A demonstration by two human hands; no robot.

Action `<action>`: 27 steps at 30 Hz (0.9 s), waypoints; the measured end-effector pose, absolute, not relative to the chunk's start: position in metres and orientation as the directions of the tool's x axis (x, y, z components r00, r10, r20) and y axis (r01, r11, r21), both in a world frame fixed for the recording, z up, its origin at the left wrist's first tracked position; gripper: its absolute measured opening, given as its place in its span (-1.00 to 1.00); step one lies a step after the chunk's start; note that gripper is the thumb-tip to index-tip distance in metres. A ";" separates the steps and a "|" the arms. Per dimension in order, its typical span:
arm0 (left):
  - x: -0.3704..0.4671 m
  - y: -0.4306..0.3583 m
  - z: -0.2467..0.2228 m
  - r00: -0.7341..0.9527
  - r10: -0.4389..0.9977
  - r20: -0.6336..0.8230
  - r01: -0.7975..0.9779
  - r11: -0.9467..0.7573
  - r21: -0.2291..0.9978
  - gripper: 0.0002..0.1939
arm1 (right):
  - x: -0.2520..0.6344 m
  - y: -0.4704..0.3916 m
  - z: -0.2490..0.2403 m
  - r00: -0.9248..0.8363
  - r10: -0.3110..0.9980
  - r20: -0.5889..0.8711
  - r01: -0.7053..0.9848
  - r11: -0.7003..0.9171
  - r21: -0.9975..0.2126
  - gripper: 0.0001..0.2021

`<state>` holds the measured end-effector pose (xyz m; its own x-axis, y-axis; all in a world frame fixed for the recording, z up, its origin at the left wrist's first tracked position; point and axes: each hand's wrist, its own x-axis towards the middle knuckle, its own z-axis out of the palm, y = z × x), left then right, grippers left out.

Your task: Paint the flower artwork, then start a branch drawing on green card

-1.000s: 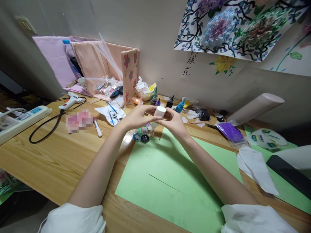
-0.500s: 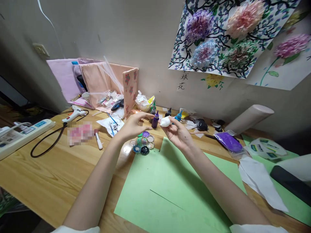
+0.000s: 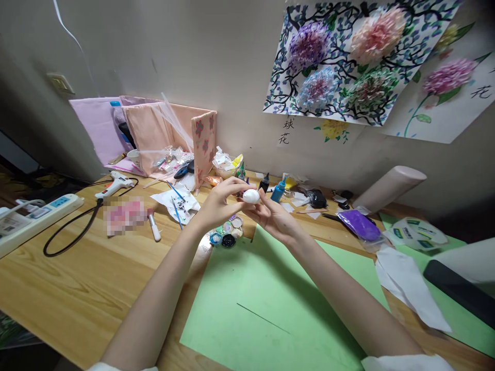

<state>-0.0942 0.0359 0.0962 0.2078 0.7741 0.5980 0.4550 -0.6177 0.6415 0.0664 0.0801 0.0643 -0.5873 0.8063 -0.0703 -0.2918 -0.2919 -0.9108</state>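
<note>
Raised over the desk, a smooth white egg-shaped lump (image 3: 251,196) is held between the fingertips of both my hands. My left hand (image 3: 218,203) curves in from the left, its thumb and fingers closed at the lump's left side. From the right, my right hand (image 3: 279,220) grips the other side with bent fingers. Just behind the hands stand a blue paint bottle (image 3: 278,191) and a dark paint bottle (image 3: 264,182). Below my left hand lies a cluster of small paint cups (image 3: 228,240), partly covered by it.
A green mat (image 3: 278,293) with a dark line on it lies beneath my arms. To the left are a glue gun (image 3: 118,183), a white marker (image 3: 154,228) and a power strip (image 3: 42,221). A purple packet (image 3: 360,224) and tape roll (image 3: 415,234) are at right.
My left hand has moved right and closed on the white lump, which my right hand held alone before. The lump has shifted slightly left, and the camera view has turned a little.
</note>
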 end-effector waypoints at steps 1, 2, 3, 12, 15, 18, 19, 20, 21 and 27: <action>-0.094 0.037 0.096 0.202 0.781 0.591 0.467 -0.607 0.643 -0.80 | 0.069 0.082 0.065 -0.581 0.811 -0.067 -0.238 -0.248 -0.939 -0.60; -0.095 0.037 0.095 0.193 0.791 0.581 0.483 -0.592 0.645 -0.83 | 0.071 0.085 0.066 -0.569 0.821 -0.050 -0.174 -0.180 -0.968 -0.62; -0.095 0.038 0.094 0.182 0.802 0.569 0.501 -0.574 0.648 -0.86 | 0.075 0.087 0.068 -0.561 0.828 -0.014 -0.110 -0.091 -0.990 -0.64; -0.092 0.046 0.077 0.060 0.886 0.459 0.569 -0.408 0.714 -0.75 | 0.078 0.089 0.065 -0.592 0.735 0.331 0.238 0.552 -0.799 -0.74; -0.098 0.046 0.079 0.023 0.925 0.379 0.599 -0.316 0.736 -0.69 | 0.076 0.095 0.055 -0.503 0.792 0.345 0.294 0.532 -0.794 -0.75; -0.119 0.042 0.088 -0.042 0.985 0.169 0.680 -0.096 0.727 -0.71 | 0.078 0.106 0.042 -0.376 0.858 0.349 0.424 0.494 -0.759 -0.74; -0.128 0.039 0.091 -0.064 0.996 0.068 0.712 -0.002 0.702 -0.69 | 0.079 0.110 0.037 -0.351 0.869 0.349 0.458 0.485 -0.745 -0.73; -0.137 0.037 0.094 -0.074 0.997 0.009 0.727 0.048 0.685 -0.68 | 0.080 0.113 0.032 -0.337 0.874 0.349 0.481 0.479 -0.734 -0.73; -0.147 0.034 0.096 -0.090 0.995 -0.049 0.742 0.100 0.663 -0.68 | 0.080 0.116 0.026 -0.331 0.877 0.348 0.493 0.475 -0.728 -0.73; -0.194 0.021 0.100 -0.248 0.947 -0.204 0.789 0.320 0.525 -0.79 | 0.077 0.123 -0.001 -0.322 0.899 0.296 0.463 0.422 -0.780 -0.77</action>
